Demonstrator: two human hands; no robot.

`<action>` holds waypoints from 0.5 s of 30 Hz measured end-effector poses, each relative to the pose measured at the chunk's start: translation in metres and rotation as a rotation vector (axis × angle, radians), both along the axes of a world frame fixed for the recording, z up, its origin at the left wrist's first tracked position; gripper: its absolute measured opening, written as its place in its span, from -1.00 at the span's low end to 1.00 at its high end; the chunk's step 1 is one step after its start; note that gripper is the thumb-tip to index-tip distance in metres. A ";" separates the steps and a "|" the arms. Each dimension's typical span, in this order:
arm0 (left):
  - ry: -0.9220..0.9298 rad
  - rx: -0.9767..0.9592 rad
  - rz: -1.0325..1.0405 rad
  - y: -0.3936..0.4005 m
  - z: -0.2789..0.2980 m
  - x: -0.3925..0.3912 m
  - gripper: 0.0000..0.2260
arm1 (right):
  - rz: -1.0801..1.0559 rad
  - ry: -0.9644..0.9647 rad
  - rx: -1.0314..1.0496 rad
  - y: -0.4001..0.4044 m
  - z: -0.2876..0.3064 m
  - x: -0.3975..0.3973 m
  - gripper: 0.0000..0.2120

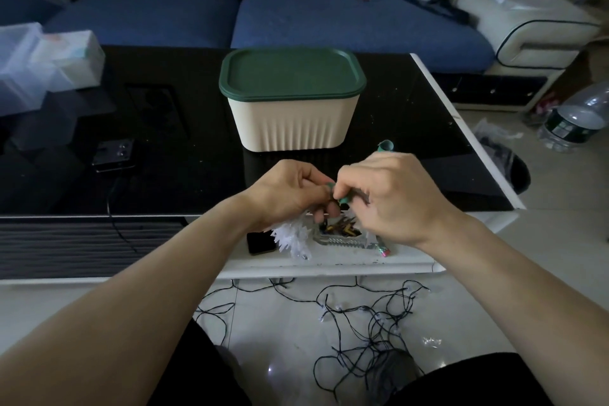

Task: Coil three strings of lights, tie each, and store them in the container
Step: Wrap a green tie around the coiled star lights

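Container (pixel 291 115) lidded, contents hidden; hands (pixel 290 189) (pixel 390 198) seemingly pinch tie (pixel 339 196).

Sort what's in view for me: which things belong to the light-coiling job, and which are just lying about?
Job:
- green tie, pinched by left hand and right hand
- white light bundle under the left hand
- loose light string on the floor
- container, green lid on

Lying about:
- phone
- water bottle
- clear boxes
- small black device
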State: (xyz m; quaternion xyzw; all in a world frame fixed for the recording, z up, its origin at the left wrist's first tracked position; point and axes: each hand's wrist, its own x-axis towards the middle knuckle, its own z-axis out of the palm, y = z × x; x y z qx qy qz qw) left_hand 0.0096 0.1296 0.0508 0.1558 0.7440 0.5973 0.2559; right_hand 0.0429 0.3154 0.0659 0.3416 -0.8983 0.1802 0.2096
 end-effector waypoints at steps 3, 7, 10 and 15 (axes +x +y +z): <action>0.053 -0.082 -0.008 0.004 -0.003 -0.006 -0.91 | -0.145 -0.095 -0.162 0.005 -0.009 -0.004 -0.77; 0.107 -0.207 -0.085 0.006 -0.005 -0.010 -0.95 | -0.244 -0.331 -0.355 0.003 -0.023 -0.003 -0.83; 0.143 -0.265 -0.150 0.004 -0.006 -0.008 -0.94 | -0.300 -0.502 -0.483 -0.002 -0.026 0.003 -0.85; 0.057 -0.164 -0.157 -0.004 -0.006 -0.007 -0.95 | -0.461 -0.677 -0.779 -0.011 -0.020 -0.001 -0.70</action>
